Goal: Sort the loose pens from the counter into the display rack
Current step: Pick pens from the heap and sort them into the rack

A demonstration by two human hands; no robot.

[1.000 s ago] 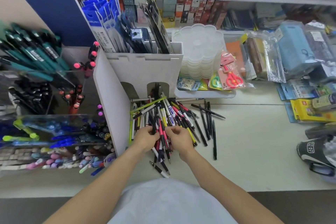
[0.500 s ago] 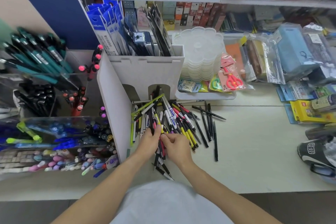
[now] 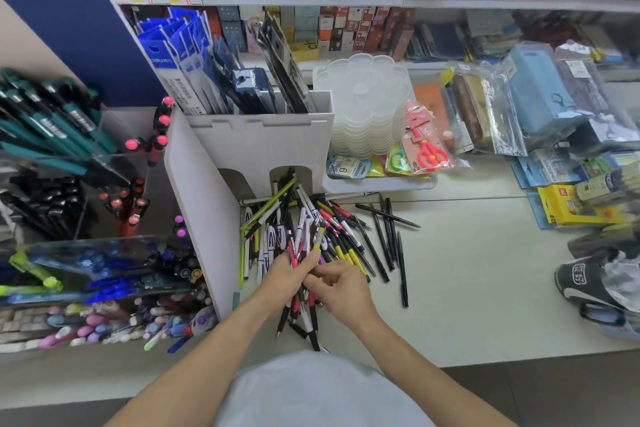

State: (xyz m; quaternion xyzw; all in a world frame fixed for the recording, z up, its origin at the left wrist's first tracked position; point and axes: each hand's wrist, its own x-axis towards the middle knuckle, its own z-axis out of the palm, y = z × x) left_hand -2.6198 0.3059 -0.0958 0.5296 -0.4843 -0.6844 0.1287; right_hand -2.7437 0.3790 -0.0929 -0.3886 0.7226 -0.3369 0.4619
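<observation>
A heap of loose pens [image 3: 332, 229] in black, white, pink and yellow lies on the pale counter [image 3: 485, 288] beside a white board stand [image 3: 204, 218]. My left hand [image 3: 287, 276] grips a bundle of several pens; their tips stick out above and below the fist. My right hand [image 3: 337, 286] is curled against the same bundle and pinches a pen at its side. The clear tiered display rack [image 3: 86, 253] with sorted pens stands at the left.
A few black pens [image 3: 391, 236] lie apart to the right of the heap. A white tray [image 3: 381, 182] with stacked clear palettes and red scissors sits behind. Packaged goods crowd the right side, and shelves rise at the back.
Both hands drew together over the heap. The left hand has gathered several pens into a bundle and lifted it slightly, and the right hand has closed in on it.
</observation>
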